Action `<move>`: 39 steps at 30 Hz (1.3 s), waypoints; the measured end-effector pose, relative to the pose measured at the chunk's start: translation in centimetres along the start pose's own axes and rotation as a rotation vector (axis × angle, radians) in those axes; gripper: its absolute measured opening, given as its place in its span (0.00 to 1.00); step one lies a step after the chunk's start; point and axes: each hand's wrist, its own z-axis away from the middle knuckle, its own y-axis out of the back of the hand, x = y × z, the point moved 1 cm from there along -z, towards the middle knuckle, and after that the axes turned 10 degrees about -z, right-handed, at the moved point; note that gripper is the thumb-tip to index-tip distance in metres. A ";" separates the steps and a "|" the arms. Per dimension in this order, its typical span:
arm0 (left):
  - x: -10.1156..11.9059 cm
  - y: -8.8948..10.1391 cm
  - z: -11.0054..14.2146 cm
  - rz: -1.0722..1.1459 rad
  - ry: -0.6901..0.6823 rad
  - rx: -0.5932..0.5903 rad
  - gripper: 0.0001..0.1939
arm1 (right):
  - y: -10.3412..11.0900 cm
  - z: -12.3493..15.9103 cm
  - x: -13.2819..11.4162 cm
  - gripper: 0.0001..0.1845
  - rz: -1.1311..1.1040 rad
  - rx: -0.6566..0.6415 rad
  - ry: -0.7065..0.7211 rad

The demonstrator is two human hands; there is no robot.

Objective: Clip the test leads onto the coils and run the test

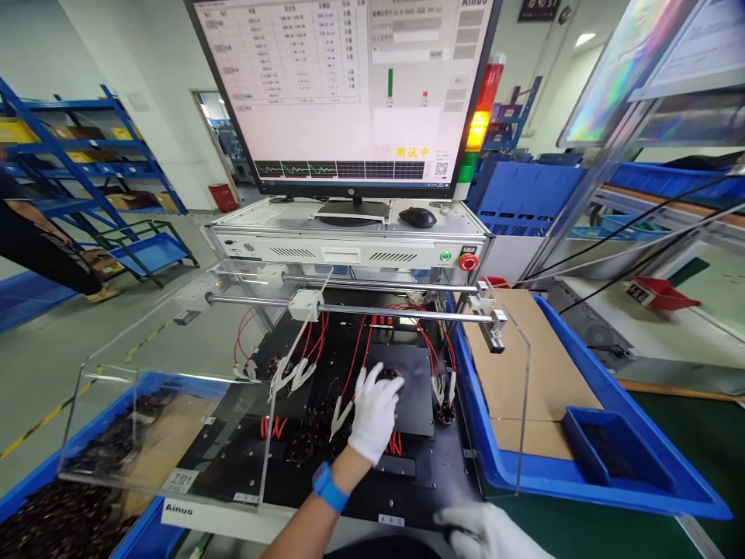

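My left hand point(375, 411), in a white glove with a blue watch point(330, 487) at the wrist, reaches over the raised black plate point(416, 400). Its fingers curl around a small, dark round coil part point(391, 373), mostly hidden beneath them. Low in the view, my right hand point(489, 530), also gloved, is smeared by motion; something dark shows under its fingertips, too blurred to name. Just left of my left hand, a white clip point(341, 419) on a red wire lies beside more round coil parts point(299, 446). Several white clips point(441, 388) meet another coil part point(445, 413) to the right.
A clear hinged cover point(268, 442) spans the left station below metal rods point(401, 313). Blue bins stand left point(140, 536) and right point(500, 466), the right one holding cardboard point(535, 365). Behind are a monitor point(349, 101), red stop button point(469, 262) and a person point(40, 241).
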 end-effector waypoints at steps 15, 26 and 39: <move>-3.5 -3.7 1.3 0.250 0.250 0.240 0.16 | 2.2 -14.2 2.2 0.32 -0.544 0.620 0.001; -1.9 -4.7 0.3 0.298 0.496 -0.025 0.21 | 6.3 -18.8 -3.7 0.26 0.444 0.460 0.147; -4.1 -5.6 -5.1 0.649 0.626 -0.004 0.11 | -0.3 -12.8 1.9 0.19 0.280 0.530 -0.088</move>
